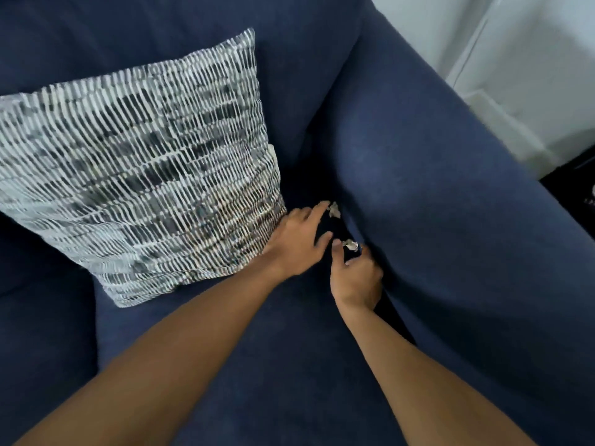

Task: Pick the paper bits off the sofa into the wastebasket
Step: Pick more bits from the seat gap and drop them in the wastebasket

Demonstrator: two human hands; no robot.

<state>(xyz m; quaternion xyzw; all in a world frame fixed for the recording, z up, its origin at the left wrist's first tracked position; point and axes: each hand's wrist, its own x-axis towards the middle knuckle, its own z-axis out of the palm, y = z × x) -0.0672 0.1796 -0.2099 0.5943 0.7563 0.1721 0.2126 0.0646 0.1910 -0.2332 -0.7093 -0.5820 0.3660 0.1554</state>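
While left hand spreads fingers | right hand pinches paper bit

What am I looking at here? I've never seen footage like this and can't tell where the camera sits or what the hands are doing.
The camera is worn on a person's head, looking down at their own bare arms. They lean over a dark blue sofa with a patterned cushion propped on the seat. Two small crumpled paper bits lie in the gap by the armrest. The left hand reaches toward the farther paper bit, fingers spread. The right hand pinches the nearer paper bit between thumb and fingers. No wastebasket is in view.
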